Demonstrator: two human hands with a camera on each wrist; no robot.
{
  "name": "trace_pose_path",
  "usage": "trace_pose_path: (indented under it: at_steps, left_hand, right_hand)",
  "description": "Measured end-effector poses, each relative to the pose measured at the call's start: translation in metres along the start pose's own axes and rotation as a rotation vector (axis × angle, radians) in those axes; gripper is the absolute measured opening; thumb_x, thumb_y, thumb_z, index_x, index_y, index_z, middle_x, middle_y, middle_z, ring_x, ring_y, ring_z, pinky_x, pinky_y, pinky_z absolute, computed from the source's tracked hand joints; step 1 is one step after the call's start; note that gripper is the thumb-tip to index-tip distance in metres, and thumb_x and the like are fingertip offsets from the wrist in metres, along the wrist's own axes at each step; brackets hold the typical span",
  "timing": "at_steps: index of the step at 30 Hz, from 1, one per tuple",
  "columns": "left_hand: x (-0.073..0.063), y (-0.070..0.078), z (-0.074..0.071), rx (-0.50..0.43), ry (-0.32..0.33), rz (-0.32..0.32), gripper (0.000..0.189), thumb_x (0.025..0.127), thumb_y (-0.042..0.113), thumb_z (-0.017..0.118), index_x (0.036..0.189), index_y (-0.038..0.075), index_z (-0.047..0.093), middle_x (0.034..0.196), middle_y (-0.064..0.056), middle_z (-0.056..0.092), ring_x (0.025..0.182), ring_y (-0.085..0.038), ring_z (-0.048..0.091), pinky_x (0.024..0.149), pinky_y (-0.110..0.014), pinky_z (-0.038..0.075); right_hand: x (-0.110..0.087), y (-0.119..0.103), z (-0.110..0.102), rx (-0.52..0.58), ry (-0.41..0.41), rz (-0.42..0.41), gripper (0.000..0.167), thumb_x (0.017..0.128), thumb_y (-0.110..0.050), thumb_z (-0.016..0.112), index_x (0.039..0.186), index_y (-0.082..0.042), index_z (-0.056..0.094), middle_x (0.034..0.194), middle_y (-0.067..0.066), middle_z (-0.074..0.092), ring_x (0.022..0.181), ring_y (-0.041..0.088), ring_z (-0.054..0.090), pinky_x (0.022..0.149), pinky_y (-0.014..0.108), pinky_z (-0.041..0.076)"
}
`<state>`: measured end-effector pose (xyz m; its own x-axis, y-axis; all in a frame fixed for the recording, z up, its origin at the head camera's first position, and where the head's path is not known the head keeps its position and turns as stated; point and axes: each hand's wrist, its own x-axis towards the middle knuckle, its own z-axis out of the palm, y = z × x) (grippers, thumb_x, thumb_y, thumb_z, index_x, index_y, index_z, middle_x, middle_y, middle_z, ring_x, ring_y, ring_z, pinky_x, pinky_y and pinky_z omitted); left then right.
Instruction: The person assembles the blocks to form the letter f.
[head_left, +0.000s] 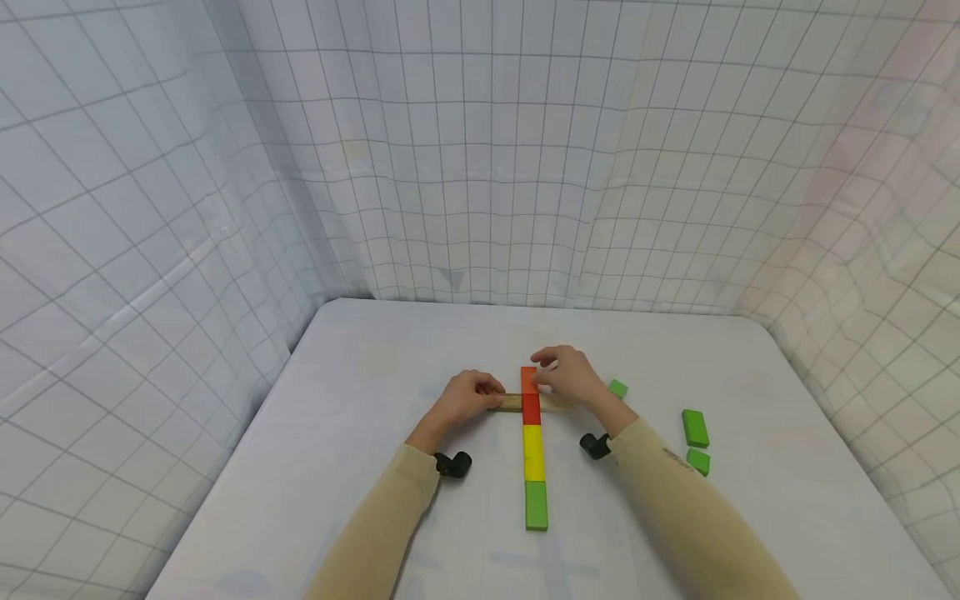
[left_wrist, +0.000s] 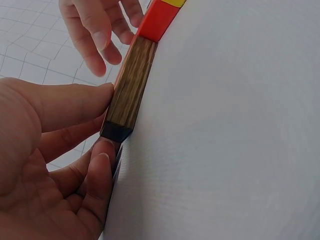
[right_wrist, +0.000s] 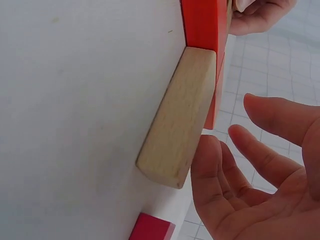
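Note:
A column of blocks runs down the table in the head view: orange, red, yellow and green. On the red block's left, a dark brown wooden block points sideways; a pale wooden block extends from its right. My left hand pinches the outer end of the brown block, thumb along its upper edge. Beside the orange and pale blocks, my right hand has loosely bent, spread fingers with nothing between them.
Several loose green blocks lie to the right: one behind the right wrist, a longer one and a small one near the sleeve. A crimson block shows past the pale block. Gridded white curtains surround the white table.

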<state>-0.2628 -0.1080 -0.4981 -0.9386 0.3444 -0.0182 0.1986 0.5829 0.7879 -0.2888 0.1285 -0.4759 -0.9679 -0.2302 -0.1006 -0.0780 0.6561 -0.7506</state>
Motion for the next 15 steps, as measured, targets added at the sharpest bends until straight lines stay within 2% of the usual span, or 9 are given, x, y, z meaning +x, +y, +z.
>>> trace_pose_path:
  at_steps: [6, 15]
  left_hand:
    - [-0.002, 0.001, 0.000, -0.006, 0.001, -0.002, 0.011, 0.092, 0.018, 0.074, 0.101, 0.013, 0.078, 0.083, 0.001, 0.062, 0.076, -0.017, 0.054, 0.070, -0.030, 0.045]
    - [-0.002, -0.001, -0.001, -0.010, -0.002, 0.007, 0.010, 0.093, 0.018, 0.073, 0.101, 0.013, 0.077, 0.084, 0.002, 0.064, 0.077, -0.017, 0.055, 0.071, -0.031, 0.046]
  right_hand:
    - [-0.010, -0.001, -0.008, -0.065, 0.024, -0.010, 0.034, 0.094, -0.020, 0.071, 0.127, -0.015, 0.068, 0.119, 0.007, 0.062, 0.104, 0.027, 0.061, 0.082, 0.036, 0.055]
    - [-0.025, 0.007, -0.022, -0.082, 0.063, -0.053, 0.036, 0.093, -0.020, 0.073, 0.128, -0.012, 0.068, 0.119, 0.009, 0.064, 0.102, 0.028, 0.063, 0.084, 0.039, 0.055]
